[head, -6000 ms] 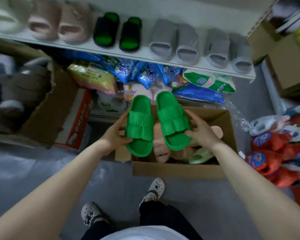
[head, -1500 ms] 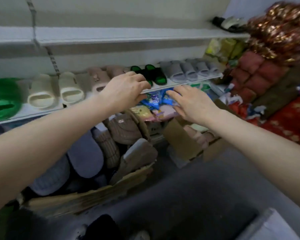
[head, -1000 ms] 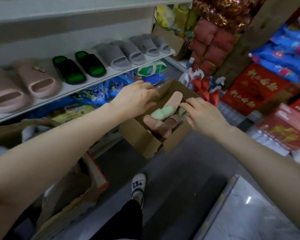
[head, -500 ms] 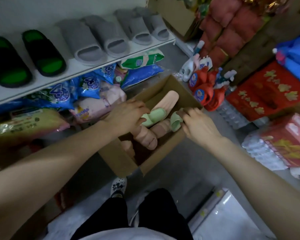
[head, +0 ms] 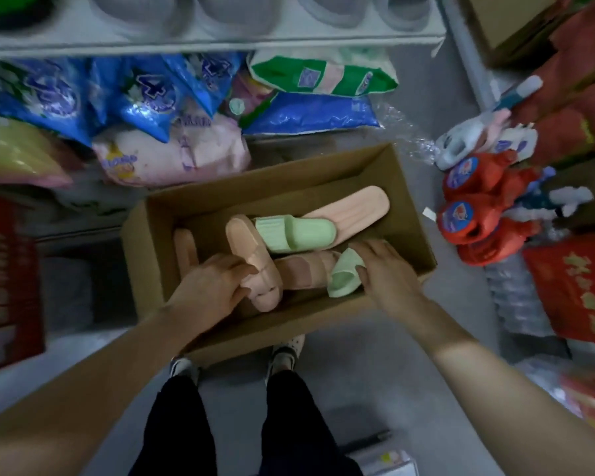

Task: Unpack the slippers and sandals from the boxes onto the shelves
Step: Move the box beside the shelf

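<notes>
Gripping pink slipper (head: 255, 266), green slipper (head: 345, 278)

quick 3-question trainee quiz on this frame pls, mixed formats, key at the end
1. True or false: the cardboard box on the floor has slippers in it.
2. Multiple choice: what does the left hand hold? A) a pink slipper B) a blue bag C) a red bottle
3. Fill in: the right hand touches a pale ____ slipper, whose match lies deeper in the box.

Key: 1 true; 2 A; 3 green
</notes>
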